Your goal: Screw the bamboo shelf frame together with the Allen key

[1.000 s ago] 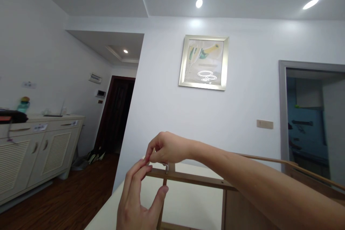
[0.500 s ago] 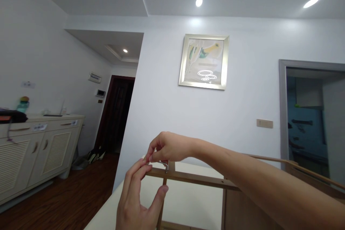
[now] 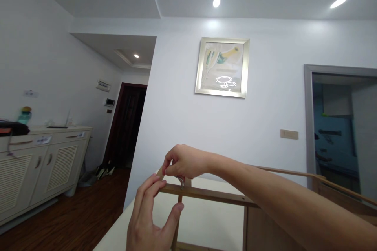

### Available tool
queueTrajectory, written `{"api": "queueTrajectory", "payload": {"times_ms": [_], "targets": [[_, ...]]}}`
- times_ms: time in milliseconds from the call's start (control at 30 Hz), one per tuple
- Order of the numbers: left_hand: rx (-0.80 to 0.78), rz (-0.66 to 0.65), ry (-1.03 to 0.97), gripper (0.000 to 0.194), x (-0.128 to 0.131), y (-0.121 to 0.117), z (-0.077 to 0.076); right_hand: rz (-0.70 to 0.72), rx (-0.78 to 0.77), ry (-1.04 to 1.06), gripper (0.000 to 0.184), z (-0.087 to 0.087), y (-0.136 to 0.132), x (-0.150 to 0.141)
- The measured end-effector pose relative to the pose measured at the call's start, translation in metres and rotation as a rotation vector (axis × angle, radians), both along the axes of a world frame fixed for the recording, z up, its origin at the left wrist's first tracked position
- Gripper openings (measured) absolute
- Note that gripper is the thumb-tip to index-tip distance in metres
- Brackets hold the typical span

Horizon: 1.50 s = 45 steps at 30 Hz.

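Note:
My right hand (image 3: pixel 185 161) is closed in a pinch on the long arm of a bent metal hex key (image 3: pixel 182 182). The key's short end points down at the top of a brown wooden rail (image 3: pixel 212 195), where a thinner upright piece joins from below. My left hand (image 3: pixel 153 211) grips the left end of the wooden frame, fingertips over the rail and thumb against the upright piece (image 3: pixel 175 230). A small dark hole (image 3: pixel 243 198) shows further right along the rail. My right forearm hides part of the frame.
The frame stands on a white table (image 3: pixel 212 219), with a wooden panel (image 3: pixel 265 229) at its right. Over on the left is a white cabinet (image 3: pixel 59 164) holding a bottle (image 3: pixel 24 115) and other items. A framed picture (image 3: pixel 222 66) hangs on the wall ahead.
My right hand has shifted very slightly right, and the long arm of the hex key has turned a little. My left hand keeps its place on the frame.

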<state>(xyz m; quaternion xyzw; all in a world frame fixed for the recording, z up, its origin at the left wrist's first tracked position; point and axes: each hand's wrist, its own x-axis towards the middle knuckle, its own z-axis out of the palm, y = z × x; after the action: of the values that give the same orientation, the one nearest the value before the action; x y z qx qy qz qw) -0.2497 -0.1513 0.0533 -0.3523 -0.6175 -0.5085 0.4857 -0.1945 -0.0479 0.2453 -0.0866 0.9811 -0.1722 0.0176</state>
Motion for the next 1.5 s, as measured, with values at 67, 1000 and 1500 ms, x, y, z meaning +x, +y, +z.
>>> {"api": "queueTrajectory", "payload": {"times_ms": [67,1000,1500], "targets": [[-0.005,-0.001,-0.002,0.038,0.0,0.0,0.0,-0.008,-0.013,-0.013,0.025,0.0,0.001,-0.001],[0.032,-0.07,-0.08,0.037,0.003,0.001,0.002,-0.056,-0.108,-0.055,0.019,-0.005,0.005,-0.004],[0.031,-0.041,-0.026,0.044,0.003,0.006,-0.002,-0.06,-0.107,0.17,0.022,-0.007,0.002,0.02]]}}
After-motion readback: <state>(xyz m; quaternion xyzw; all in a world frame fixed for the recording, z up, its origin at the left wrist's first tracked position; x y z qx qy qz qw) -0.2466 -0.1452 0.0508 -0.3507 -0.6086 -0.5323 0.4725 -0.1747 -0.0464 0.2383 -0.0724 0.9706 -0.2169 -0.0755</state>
